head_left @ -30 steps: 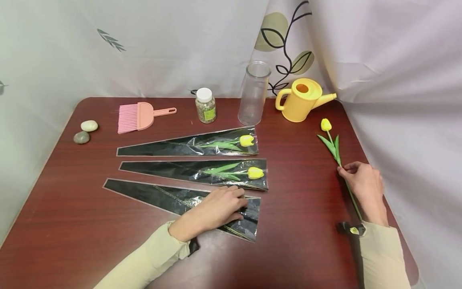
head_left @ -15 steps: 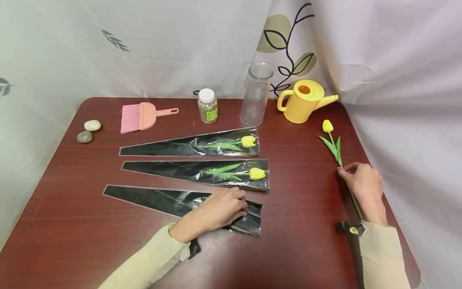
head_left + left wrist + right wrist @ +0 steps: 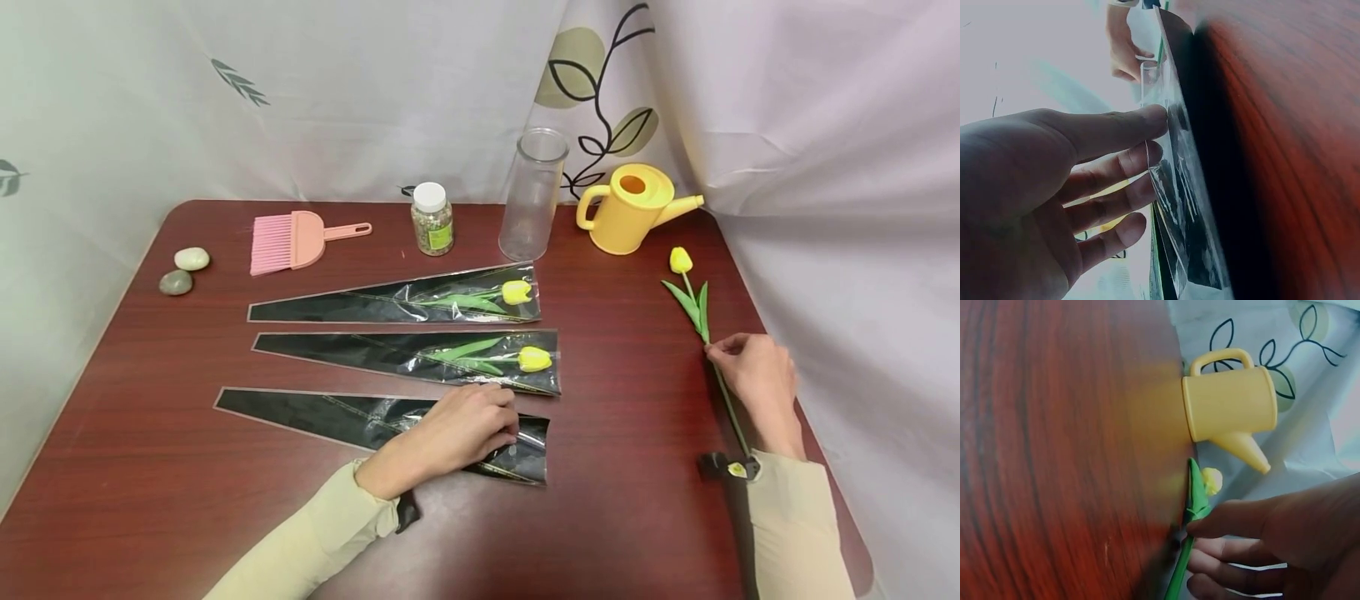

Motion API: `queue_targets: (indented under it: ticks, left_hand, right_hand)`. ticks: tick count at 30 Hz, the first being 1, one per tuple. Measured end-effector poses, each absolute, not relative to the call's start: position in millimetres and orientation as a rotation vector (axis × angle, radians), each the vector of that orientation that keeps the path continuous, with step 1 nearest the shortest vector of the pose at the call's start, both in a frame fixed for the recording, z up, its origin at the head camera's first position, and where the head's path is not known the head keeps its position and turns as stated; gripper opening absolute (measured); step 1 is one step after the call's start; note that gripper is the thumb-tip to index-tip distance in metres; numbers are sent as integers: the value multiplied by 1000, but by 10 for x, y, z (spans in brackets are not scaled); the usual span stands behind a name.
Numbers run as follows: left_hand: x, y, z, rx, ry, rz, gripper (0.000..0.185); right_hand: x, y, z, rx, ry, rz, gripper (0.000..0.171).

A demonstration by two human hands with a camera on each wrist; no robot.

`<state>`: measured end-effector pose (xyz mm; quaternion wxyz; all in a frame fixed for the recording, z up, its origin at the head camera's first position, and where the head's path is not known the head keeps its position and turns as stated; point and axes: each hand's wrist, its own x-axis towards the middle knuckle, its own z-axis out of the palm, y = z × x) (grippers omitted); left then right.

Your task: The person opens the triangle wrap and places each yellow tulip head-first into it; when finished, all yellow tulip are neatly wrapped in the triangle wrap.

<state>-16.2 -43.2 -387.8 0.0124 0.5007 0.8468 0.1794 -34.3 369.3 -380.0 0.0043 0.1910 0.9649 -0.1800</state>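
On the desk (image 3: 637, 467), the nearest empty sleeve (image 3: 337, 417) lies flat under the left hand (image 3: 450, 433), whose straight fingers (image 3: 1116, 169) press its wide open end near the desk's front middle. Over at the right edge, the loose yellow tulip (image 3: 693, 300) lies with its bloom pointing toward the watering can (image 3: 626, 208); the right hand (image 3: 757, 379) sits on its stem just below the leaves, thumb and fingers (image 3: 1229, 519) pinched round it. Both forearms stretch forward, low, sleeves resting on the wood.
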Motion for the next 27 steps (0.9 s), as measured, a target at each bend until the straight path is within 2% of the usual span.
queue_targets:
  ticks: [7, 12, 14, 18, 22, 27]
  left_hand:
    - [-192, -431, -3865, 1588, 2658, 584, 8]
    - [-207, -426, -3850, 1595, 2648, 592, 8]
    - [-213, -421, -3853, 1593, 2642, 594, 7]
    - [-221, -412, -3862, 1587, 2646, 599, 8]
    - [-228, -407, -3866, 1588, 2651, 597, 8]
    - [-235, -412, -3862, 1584, 2656, 597, 9]
  right_hand:
    - [-310, 3721, -3777, 599, 3045, -739, 34]
    - [-268, 3736, -3740, 706, 2929, -1028, 39]
    - [-254, 3739, -3739, 750, 2843, -1222, 32]
    - [-217, 3735, -3765, 829, 2582, -1724, 7]
    - [-121, 3723, -3803, 792, 2202, -2212, 13]
    - [64, 3642, -3803, 623, 1927, -2459, 16]
